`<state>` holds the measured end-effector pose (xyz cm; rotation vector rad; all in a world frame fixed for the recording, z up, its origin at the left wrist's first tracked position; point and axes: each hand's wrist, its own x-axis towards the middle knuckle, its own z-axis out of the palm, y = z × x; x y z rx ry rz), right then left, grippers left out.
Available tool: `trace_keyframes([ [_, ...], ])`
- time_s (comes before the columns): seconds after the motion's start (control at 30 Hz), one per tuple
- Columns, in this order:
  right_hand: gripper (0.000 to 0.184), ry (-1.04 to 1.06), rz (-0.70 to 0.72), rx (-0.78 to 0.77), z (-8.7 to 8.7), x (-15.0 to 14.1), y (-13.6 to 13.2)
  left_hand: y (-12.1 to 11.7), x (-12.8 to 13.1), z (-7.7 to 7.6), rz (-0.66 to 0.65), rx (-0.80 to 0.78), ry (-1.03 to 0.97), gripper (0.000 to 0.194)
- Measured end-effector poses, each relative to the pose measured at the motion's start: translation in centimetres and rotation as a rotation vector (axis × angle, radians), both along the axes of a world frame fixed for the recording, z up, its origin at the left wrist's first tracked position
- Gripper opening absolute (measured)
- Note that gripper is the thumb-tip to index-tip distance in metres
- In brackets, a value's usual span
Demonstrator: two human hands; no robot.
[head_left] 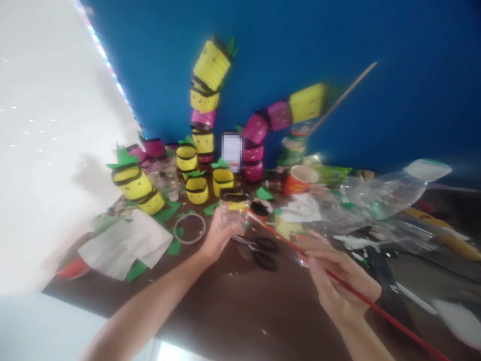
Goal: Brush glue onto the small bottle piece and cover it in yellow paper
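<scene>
My left hand (220,235) is closed around a clear plastic cup (233,216), which looks like a cut bottle piece. The cup has a black rim and a yellow patch below it. A long red-handled paintbrush (281,238) is pinched in my right hand (338,276), its tip close to the cup's side. Blur hides whether the tip touches. Just beyond the tip is a small pot of black paint (260,207). Black-handled scissors (259,246) lie on the brown table (240,316) between my hands.
Several yellow painted cups (197,189) with green paper leaves stand behind. Stacked yellow and magenta cups (205,100) rise against the blue wall (263,50). White cloth or paper (128,240) and a clear ring (190,228) lie left; a red paper cup (300,179) and clear bottles (391,195) sit right.
</scene>
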<state>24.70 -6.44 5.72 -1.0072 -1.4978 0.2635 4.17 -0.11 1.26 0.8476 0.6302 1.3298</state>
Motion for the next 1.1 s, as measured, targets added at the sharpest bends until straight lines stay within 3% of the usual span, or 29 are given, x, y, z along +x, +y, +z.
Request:
trace_keyframes([
  [0.13, 0.004, 0.016, -0.12, -0.007, -0.1, 0.0, 0.1, 0.0, 0.0, 0.0, -0.01, -0.007, 0.0, 0.05],
  [0.3, 0.008, 0.102, -0.063, -0.032, 0.2, -0.3, 0.0, 0.0, 0.0, 0.1, 0.003, -0.03, -0.011, 0.049],
  [0.43, 0.006, 0.108, -0.141, -0.077, 0.0, -0.1, 0.1, 0.0, -0.1, 0.2, -0.005, -0.004, -0.012, 0.05],
  [0.57, 0.015, 0.069, -0.225, -0.07, 0.2, 0.2, 0.7, 0.1, -0.2, 0.5, 0.143, 0.001, -0.027, 0.046],
  [0.63, 0.019, -0.015, -0.202, -0.115, 0.6, 0.1, 1.2, 0.2, -0.3, 0.6, 0.228, -0.015, -0.04, 0.045],
  [0.77, 0.011, -0.136, -0.095, -0.204, 1.5, -0.5, 2.7, 0.5, -0.5, 0.1, 0.318, -0.067, -0.072, 0.045],
  [0.93, 0.01, -0.288, -0.048, -0.191, 2.6, -1.4, 5.5, 0.6, -0.5, -0.4, 0.316, -0.098, -0.114, 0.046],
  [1.1, 0.01, -0.402, 0.083, -0.163, 3.7, -2.6, 8.1, 0.4, -0.4, -0.2, 0.319, -0.152, -0.097, 0.045],
])
